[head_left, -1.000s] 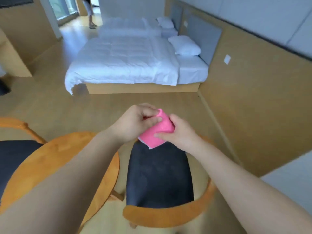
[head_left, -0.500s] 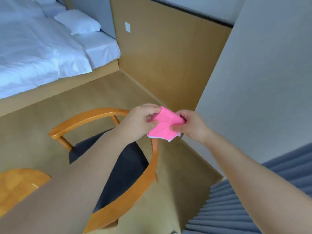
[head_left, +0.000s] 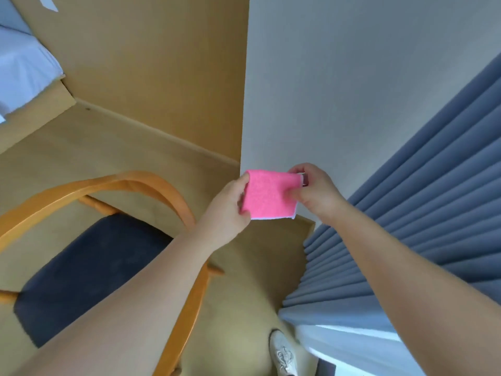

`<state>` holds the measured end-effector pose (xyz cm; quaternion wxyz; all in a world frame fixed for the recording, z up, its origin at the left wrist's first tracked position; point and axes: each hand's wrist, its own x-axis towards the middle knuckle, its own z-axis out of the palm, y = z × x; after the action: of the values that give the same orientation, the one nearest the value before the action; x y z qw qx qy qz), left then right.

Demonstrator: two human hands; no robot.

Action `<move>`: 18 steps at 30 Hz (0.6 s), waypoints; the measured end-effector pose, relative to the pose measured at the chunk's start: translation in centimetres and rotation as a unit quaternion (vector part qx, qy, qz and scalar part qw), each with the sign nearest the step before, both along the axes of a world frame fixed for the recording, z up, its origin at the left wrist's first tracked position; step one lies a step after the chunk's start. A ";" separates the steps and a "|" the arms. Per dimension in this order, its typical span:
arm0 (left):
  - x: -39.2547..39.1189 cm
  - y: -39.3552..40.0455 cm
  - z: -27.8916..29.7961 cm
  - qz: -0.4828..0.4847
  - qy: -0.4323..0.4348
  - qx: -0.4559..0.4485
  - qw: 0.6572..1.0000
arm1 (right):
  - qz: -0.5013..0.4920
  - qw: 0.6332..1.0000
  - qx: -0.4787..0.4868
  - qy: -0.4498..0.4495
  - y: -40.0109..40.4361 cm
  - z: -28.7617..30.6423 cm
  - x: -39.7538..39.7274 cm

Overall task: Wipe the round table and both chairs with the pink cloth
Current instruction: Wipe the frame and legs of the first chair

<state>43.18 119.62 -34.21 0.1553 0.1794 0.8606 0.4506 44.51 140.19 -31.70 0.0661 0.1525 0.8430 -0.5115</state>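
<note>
**Cloth folded and held in both hands, nothing being wiped**

I hold the pink cloth (head_left: 269,198) in the air between both hands, at chest height, touching no furniture. My left hand (head_left: 230,204) pinches its left edge, thumb on top and fingers curled underneath. My right hand (head_left: 315,189) pinches the right edge the same way. Both hands are clamped on the cloth, neither is free.

Why held like this: my guess is I'm folding or squaring it into a pad so a flat face goes down on the next surface. White backing shows along the bottom and right edges, so the pink side faces me.

The chair (head_left: 89,256) sits below and left of my grip, well apart from the cloth. Its dark seat is partly covered by my left forearm, and its wooden armrest runs under that arm. Likely the next thing to wipe.

Hidden or unclear:
- round table and second chair not in view
- fingertips behind the cloth not visible
- a small dark thing by my right thumb, can't identify it
- curtain (head_left: 423,202) to the right of my grip, one shoe (head_left: 283,354) below it, bed corner (head_left: 24,66) far left, cut off
</note>
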 end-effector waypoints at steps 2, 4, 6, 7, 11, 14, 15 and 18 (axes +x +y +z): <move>0.6 0.5 -3.3 0.005 -0.033 0.024 0.999 | -0.029 1.000 -0.004 -0.006 0.0 -3.0 0.8; 1.6 0.8 -6.8 0.005 -0.062 0.034 0.997 | -0.043 0.999 -0.001 -0.015 0.1 -6.3 1.7; 2.6 1.1 -10.4 0.009 -0.085 0.038 0.996 | -0.043 0.999 0.003 -0.030 0.1 -9.8 2.6; 3.1 1.4 -12.3 0.015 -0.095 0.037 0.995 | -0.044 0.998 0.005 -0.041 0.1 -11.7 3.0; 4.6 2.7 -20.1 0.029 -0.120 0.016 0.992 | -0.072 0.995 0.011 -0.068 0.6 -19.9 4.5; 5.4 3.4 -26.3 0.045 -0.158 0.011 0.986 | -0.065 0.993 0.031 -0.088 1.2 -26.3 5.3; 5.7 3.7 -28.5 0.051 -0.175 0.014 0.983 | -0.073 0.993 0.034 -0.091 1.5 -28.6 5.6; 6.5 4.2 -34.9 0.068 -0.183 0.038 0.980 | -0.109 0.989 0.032 -0.092 1.8 -35.4 6.0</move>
<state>49.70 123.79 -69.15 0.2720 0.0404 0.8103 0.5174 50.52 142.01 -67.08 0.0823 0.2921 0.8276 -0.4723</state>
